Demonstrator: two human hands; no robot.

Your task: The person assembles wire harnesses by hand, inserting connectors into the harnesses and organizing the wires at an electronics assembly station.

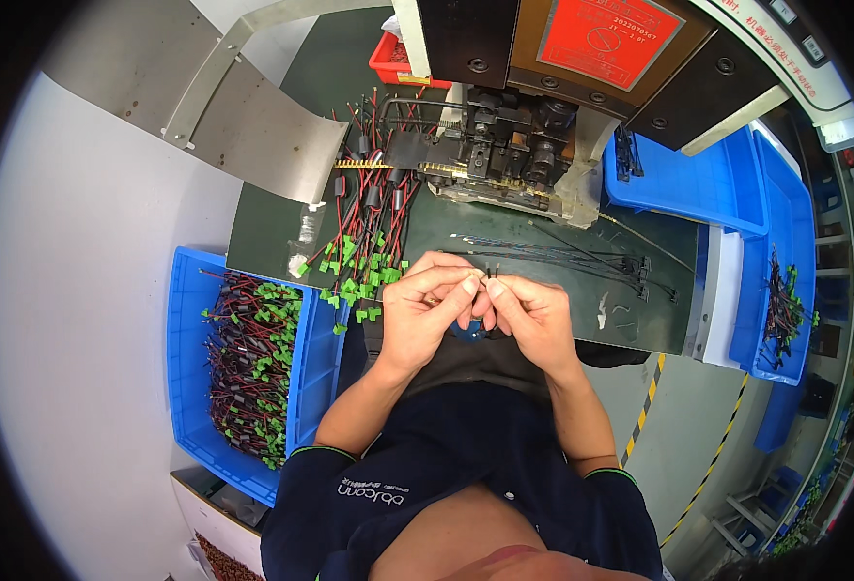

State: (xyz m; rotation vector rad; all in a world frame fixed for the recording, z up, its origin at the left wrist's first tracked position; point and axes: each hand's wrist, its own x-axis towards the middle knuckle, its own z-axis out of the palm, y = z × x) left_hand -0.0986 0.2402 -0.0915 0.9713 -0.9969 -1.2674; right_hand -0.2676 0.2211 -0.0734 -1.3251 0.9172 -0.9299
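Fingertips together, my left hand (425, 308) and my right hand (535, 318) meet over the front edge of the dark green table (562, 324). Both are closed in a pinch. Thin black wire ends (492, 270) stick up between them; the fingers hide the rest. A bunch of red and black wires (373, 198) with black sleeves and green connectors lies left of my left hand. Beyond my right hand, several black cables (582, 259) with dark plugs lie across the table.
A crimping machine (514, 145) stands behind the hands. At the left is a blue bin (186, 358) full of green-ended wires. Blue trays (688, 179) stand at the right, one holding a wire bundle (783, 312). A red box (385, 63) sits at the back.
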